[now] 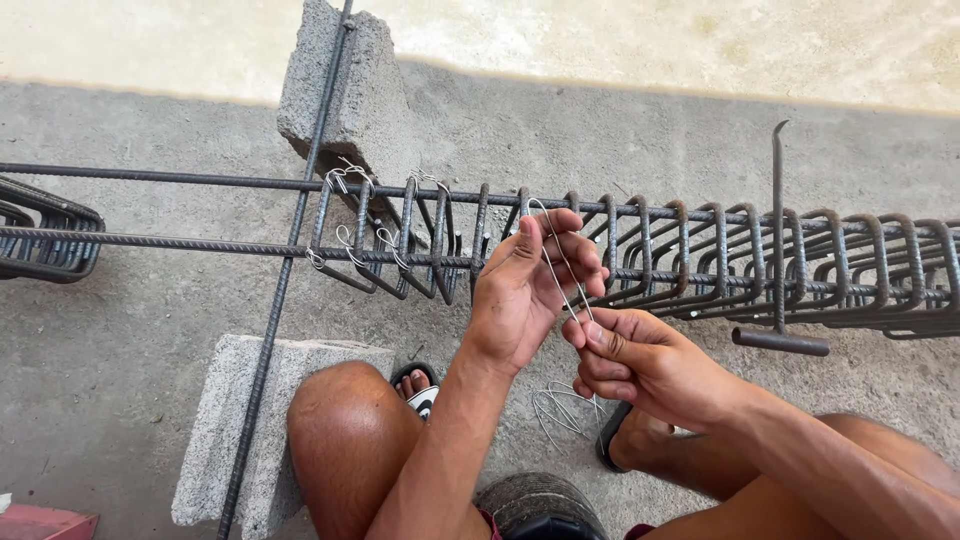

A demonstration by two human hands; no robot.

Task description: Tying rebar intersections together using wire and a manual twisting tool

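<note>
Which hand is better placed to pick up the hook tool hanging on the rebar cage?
Right, probably. The right hand sits nearer the hook tool, pinching only the tie wire end; the left hand is farther away, with the wire loop at its fingers.

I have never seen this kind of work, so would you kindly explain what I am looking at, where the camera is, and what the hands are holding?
The camera sits on a person's head and looks down past their bare knees at their own two hands. The left hand and the right hand both pinch one thin folded tie wire. More loose wire lies on the concrete ground near their sandalled feet. In front of them runs a cage of long steel bars threaded through many bent square steel loops; the first few loops already carry twisted wire. The bars rest on grey concrete blocks. A hooked metal tool with a cross handle rests on the loops to the right.
</note>
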